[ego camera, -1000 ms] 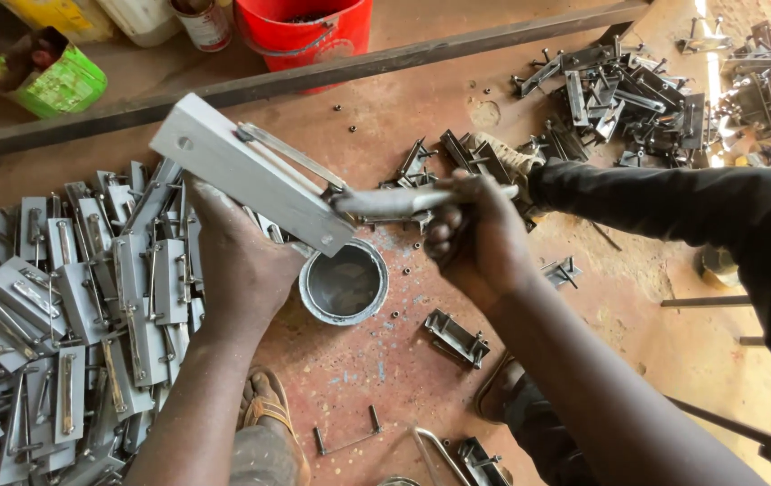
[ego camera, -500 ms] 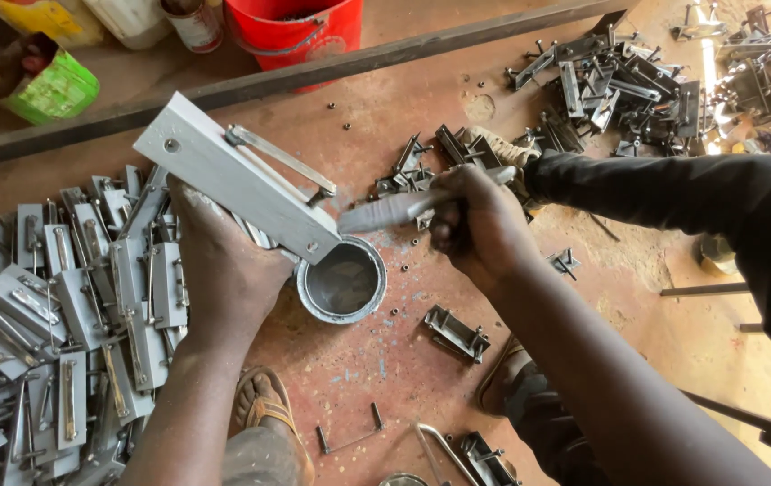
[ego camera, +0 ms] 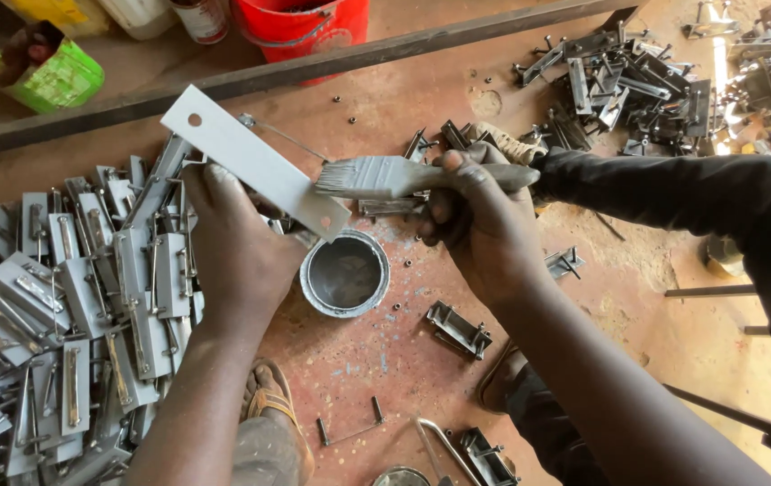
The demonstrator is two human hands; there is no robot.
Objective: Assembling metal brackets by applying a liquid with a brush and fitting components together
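Left hand clamps grey metal plate | right hand fisted on paintbrush | best: even strokes, drips over paint tin

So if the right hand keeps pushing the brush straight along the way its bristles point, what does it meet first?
The right hand aims the brush leftward, and the grey painted metal plate held by the left hand comes first. The bristle tips look to be right at its surface already, though depth is hard to judge.

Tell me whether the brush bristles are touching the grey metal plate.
Touching. The head view shows the paintbrush bristle tips pressed against the edge of the grey plate, which the left hand holds above the paint tin.
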